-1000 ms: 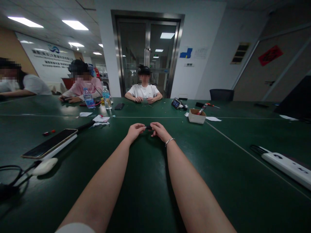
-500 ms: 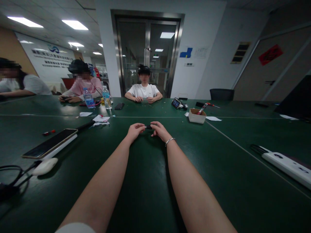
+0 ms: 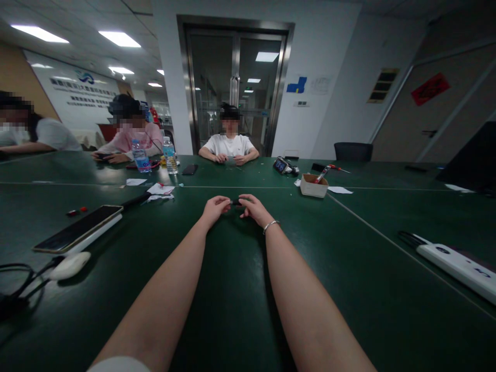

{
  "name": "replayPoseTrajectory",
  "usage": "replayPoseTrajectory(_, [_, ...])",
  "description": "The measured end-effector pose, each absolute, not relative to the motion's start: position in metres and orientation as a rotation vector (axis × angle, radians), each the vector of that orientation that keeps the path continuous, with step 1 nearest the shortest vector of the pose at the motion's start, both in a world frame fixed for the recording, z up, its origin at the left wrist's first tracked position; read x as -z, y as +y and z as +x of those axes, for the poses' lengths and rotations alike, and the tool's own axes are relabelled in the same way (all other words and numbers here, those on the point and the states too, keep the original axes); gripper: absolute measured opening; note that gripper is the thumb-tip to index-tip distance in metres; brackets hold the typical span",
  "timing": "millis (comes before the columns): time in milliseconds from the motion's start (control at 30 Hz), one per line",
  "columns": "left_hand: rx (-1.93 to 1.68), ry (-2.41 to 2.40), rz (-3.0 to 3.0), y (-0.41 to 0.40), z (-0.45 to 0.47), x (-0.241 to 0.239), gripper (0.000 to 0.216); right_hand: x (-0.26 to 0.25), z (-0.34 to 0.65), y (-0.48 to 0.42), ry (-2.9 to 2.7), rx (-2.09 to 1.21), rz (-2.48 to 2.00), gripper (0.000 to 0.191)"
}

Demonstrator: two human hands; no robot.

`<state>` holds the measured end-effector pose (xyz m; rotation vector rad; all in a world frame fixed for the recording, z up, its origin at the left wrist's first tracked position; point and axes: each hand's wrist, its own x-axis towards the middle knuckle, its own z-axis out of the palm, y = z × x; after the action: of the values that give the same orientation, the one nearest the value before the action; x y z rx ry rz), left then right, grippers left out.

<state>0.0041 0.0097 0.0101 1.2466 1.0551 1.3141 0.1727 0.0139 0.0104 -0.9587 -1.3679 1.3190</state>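
Observation:
Between my fingertips, just above the green table, is a small dark stick-like object, too small to name exactly. My left hand pinches its left end, where a paler tip shows. On the other end, the thumb and forefinger of my right hand are closed, with the remaining fingers curled below. A silver bracelet circles my right wrist. The fingers cover part of the object.
To the left lie a phone on a white block, a white rounded device and cables. Two bottles, paper scraps and a small box stand farther off. A white power strip lies right. Several people sit around the table.
Both hands hold nearly the same place and the same pinch. The gap between the fingertips looks slightly smaller, and less of the dark object shows.

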Motion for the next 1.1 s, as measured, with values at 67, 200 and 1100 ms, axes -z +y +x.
replayPoseTrajectory(67, [-1.298, 1.062, 1.265, 0.010, 0.004, -0.011, 0.024, -0.010, 0.173, 0.015, -1.381, -1.324, -0.990, 0.015])
replayPoseTrajectory(200, [-1.225, 1.113, 1.320, 0.008, 0.006, -0.013, 0.018, -0.008, 0.173, 0.017, -1.395, -1.319, -0.991, 0.014])
replayPoseTrajectory(1100, [-1.173, 1.160, 1.458, 0.013, 0.007, -0.005, 0.026, -0.007, 0.172, 0.016, -1.305, -1.335, -1.018, 0.016])
